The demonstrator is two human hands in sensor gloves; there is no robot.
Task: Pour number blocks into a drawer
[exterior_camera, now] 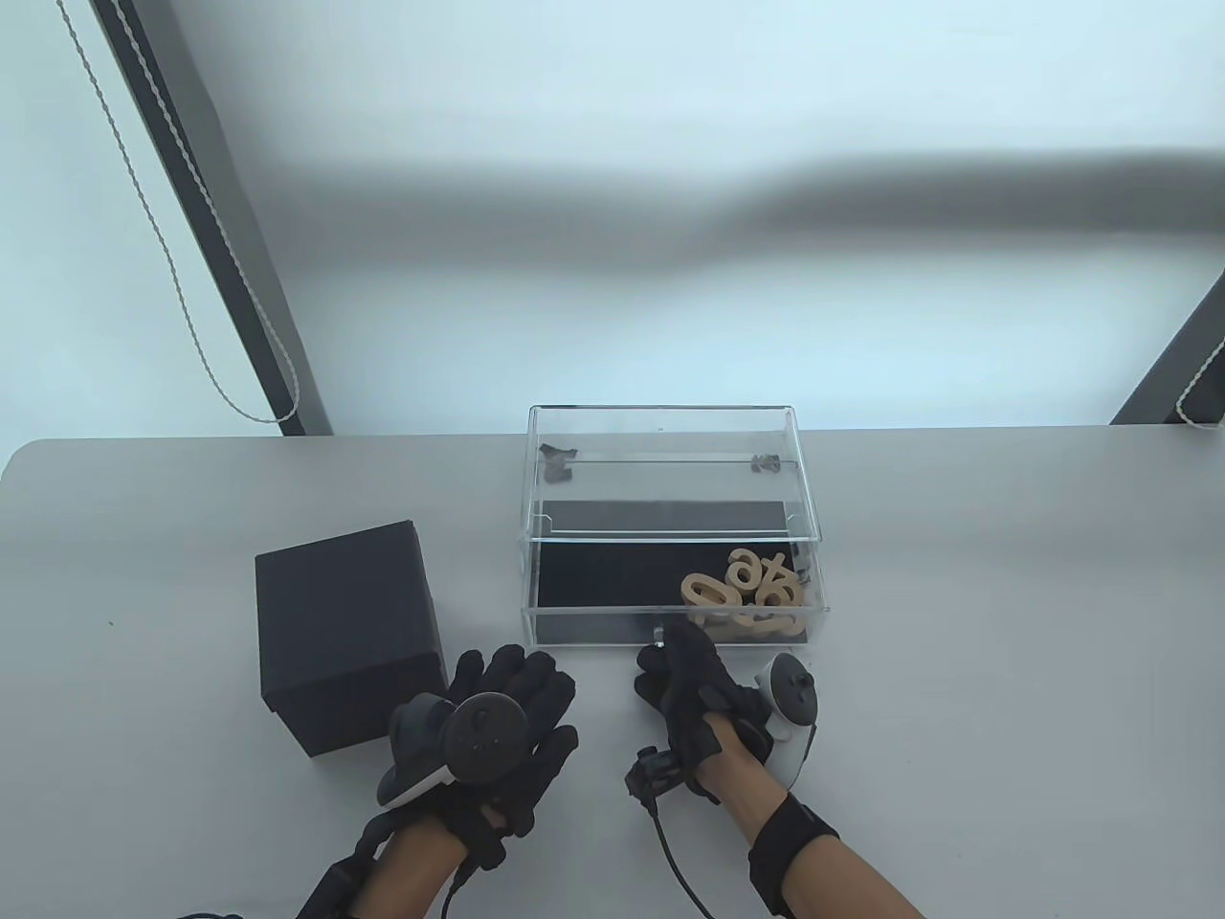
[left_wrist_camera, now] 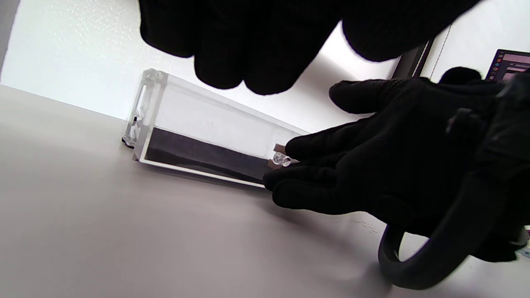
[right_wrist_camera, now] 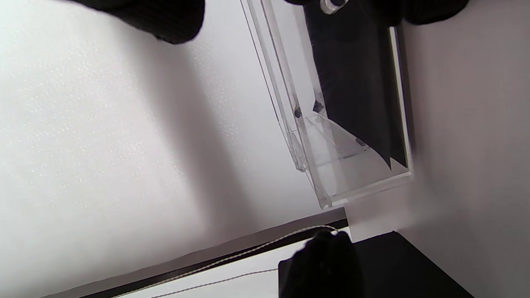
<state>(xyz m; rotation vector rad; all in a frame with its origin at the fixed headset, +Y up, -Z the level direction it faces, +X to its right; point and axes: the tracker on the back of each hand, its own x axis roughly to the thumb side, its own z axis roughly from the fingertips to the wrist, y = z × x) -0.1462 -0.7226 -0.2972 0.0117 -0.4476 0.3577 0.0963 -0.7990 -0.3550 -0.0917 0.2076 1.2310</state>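
Observation:
A clear acrylic case (exterior_camera: pixel 670 450) stands mid-table with its drawer (exterior_camera: pixel 574 627) pulled partly toward me. Several wooden number blocks (exterior_camera: pixel 742 598) lie piled in the drawer's right end on its black liner. My right hand (exterior_camera: pixel 670 651) is at the drawer front, its fingers around the small clear knob (left_wrist_camera: pixel 281 158), which also shows in the right wrist view (right_wrist_camera: pixel 333 4). My left hand (exterior_camera: pixel 522 680) rests on the table with fingers spread, holding nothing, just right of a black box (exterior_camera: pixel 345 622). Its fingers (left_wrist_camera: pixel 248 62) hang over the left wrist view.
The black box also shows in the right wrist view (right_wrist_camera: pixel 414 269). A cable (exterior_camera: pixel 670 852) trails from my right wrist across the table's near edge. A window frame and blind cords (exterior_camera: pixel 172 268) lie beyond the table's back edge.

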